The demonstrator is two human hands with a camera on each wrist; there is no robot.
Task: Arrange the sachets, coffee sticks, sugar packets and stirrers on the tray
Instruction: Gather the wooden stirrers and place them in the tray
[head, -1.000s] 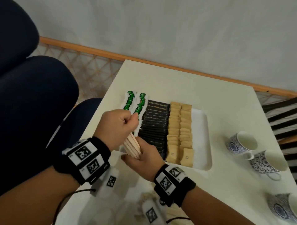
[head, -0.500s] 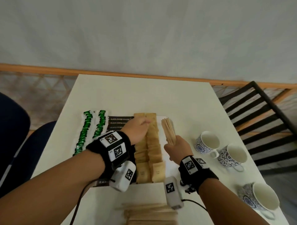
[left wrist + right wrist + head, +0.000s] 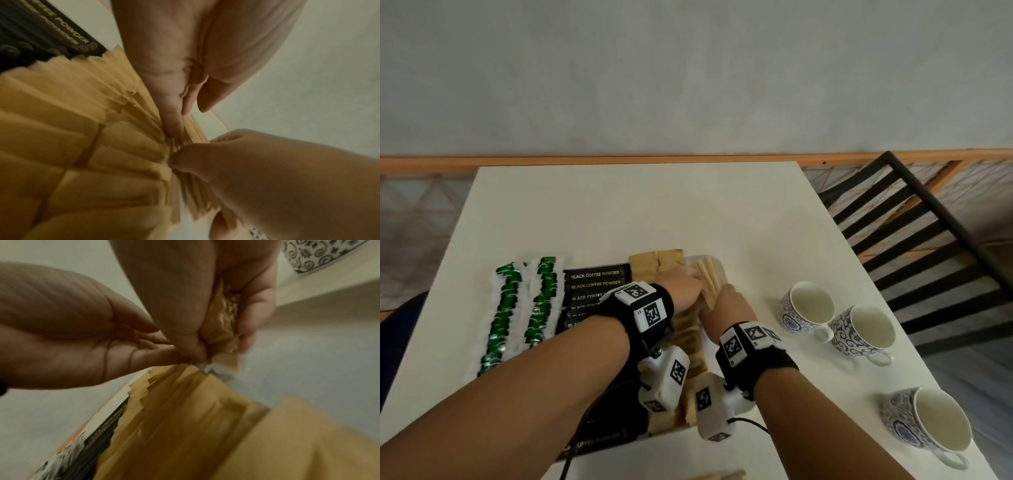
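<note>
Stirrers (image 3: 709, 281) bundle runs lengthwise in tray's (image 3: 722, 270) right-hand gap; right hand (image 3: 727, 306) grips near end; left hand (image 3: 683, 286) fingers straight, probably steadying.

Looked like a small break room or cafe corner, honestly. There was a plain white table (image 3: 640, 212) pushed up to a bare grey wall (image 3: 688, 68) at 12 o'clock, a black slatted chair (image 3: 914, 240) at 2 o'clock, and three blue-patterned cups (image 3: 859, 329) at 3 o'clock. Rows of black coffee sticks (image 3: 595, 284) and sugar packets (image 3: 657, 263) sat on a tray (image 3: 717, 265), like a self-serve drinks setup.
</note>
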